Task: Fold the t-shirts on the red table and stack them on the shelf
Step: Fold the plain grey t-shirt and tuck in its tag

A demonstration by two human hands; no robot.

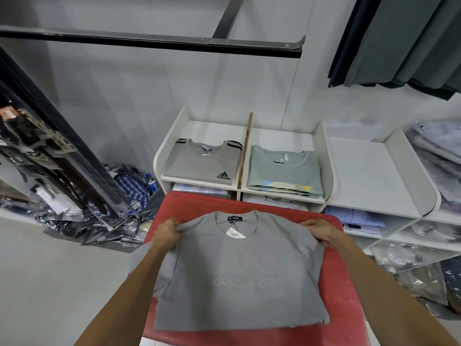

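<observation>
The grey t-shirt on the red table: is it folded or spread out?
Partly folded: the grey t-shirt lies front up, its sides tucked under, while both hands, left and right, grip its shoulders.

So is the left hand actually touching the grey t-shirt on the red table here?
Touching. The head view shows the left hand pinching the shoulder fabric of the grey t-shirt, its fingers curled into a bunched fold of cloth.

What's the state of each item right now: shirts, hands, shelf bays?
Grey shirt: front up on red table, sides folded under, both shoulders gripped.
Left hand: grips left shoulder.
Right hand: grips right shoulder.
Adidas shirt: folded, in left bay.
Green shirts: folded, stacked in middle bay.
Right bay: no shirts in it.
</observation>
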